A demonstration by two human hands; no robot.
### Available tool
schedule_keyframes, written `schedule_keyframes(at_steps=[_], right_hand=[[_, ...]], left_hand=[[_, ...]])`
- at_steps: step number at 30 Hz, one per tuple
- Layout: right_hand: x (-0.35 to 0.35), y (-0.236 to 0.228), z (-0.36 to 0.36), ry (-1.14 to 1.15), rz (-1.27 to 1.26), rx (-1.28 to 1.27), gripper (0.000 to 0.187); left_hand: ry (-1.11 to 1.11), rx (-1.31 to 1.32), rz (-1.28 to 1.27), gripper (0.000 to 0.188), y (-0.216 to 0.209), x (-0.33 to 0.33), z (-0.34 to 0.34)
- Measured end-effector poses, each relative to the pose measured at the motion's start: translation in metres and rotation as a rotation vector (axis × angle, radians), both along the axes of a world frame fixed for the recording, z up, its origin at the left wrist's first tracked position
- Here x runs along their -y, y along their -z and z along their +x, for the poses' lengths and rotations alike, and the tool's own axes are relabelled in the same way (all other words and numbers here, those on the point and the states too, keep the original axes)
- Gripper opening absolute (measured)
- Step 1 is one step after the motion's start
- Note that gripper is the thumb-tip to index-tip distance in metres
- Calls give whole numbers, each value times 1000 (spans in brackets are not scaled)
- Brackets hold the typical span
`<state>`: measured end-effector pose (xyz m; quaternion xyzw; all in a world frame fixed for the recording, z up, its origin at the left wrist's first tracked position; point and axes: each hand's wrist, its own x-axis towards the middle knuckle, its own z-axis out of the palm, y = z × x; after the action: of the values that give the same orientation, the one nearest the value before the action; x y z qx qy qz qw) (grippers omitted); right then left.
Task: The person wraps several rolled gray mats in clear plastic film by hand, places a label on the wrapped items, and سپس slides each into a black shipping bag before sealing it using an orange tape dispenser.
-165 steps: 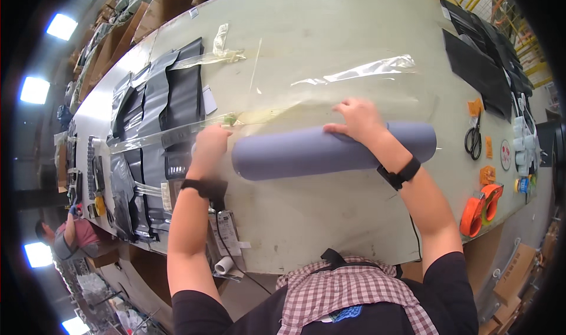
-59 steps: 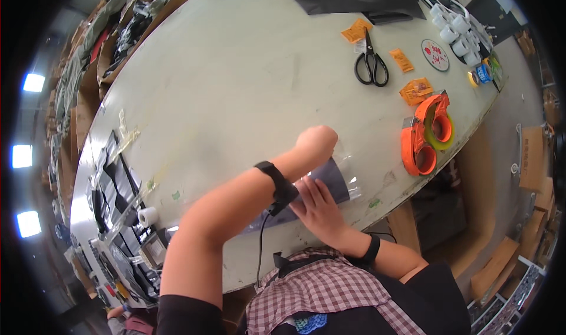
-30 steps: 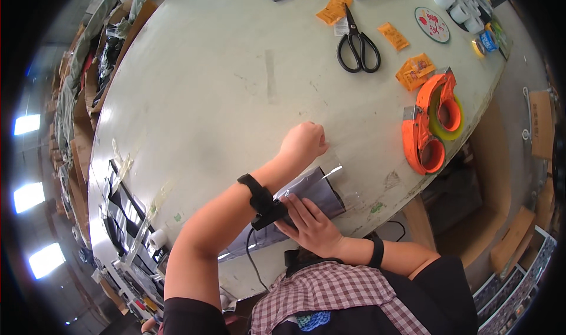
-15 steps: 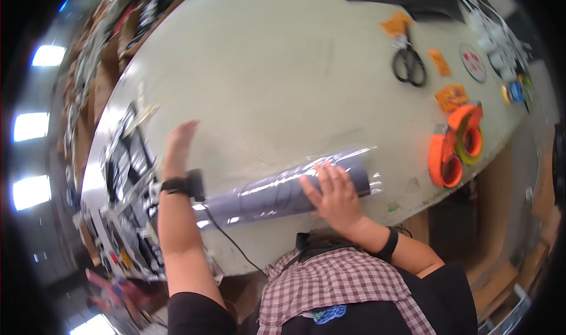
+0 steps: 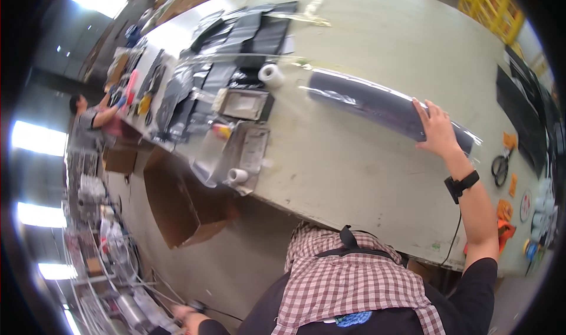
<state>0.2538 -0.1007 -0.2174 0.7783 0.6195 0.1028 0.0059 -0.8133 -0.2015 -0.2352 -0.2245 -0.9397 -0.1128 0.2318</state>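
Note:
A dark grey roll wrapped in clear plastic film (image 5: 365,102) lies aslant on the pale table (image 5: 330,158). My right hand (image 5: 437,130) rests on top of it near its right end, fingers spread over the film rather than closed round it. Off the table at the lower left is my left hand (image 5: 187,312), low beside my body and over the floor. It is smeared by motion, so its fingers and anything in them cannot be made out. Both wrists wear black bands.
Black plastic sheets (image 5: 242,37), a white roll (image 5: 271,75) and trays (image 5: 243,104) crowd the table's left side. A cardboard box (image 5: 183,199) stands on the floor below. Black-handled scissors (image 5: 500,168) and orange tape dispensers (image 5: 504,232) lie right. Another person (image 5: 88,120) works far left.
My view has swung left. My left hand has gone from above the table, by the roll's left end, down off the table. The roll now lies farther from me, with my right hand still on it.

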Motion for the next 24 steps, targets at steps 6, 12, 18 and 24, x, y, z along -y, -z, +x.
schedule_keyframes(at_steps=[6, 12, 18, 24], right_hand=[[-10, -5, -55, 217, -145, -27, 119], [1, -24, -82, 555, -481, -250, 110], [1, -40, -69, 651, -699, -210, 89], [-86, -128, -197, 22, -107, -828, 51]], left_hand=[[132, 1295, -963, 36, 218, 193, 299], [-32, 1780, -720, 27, 281, 106, 321], [88, 1682, 408, 16, 171, -198, 281], [1243, 567, 178, 15, 66, -456, 264]])
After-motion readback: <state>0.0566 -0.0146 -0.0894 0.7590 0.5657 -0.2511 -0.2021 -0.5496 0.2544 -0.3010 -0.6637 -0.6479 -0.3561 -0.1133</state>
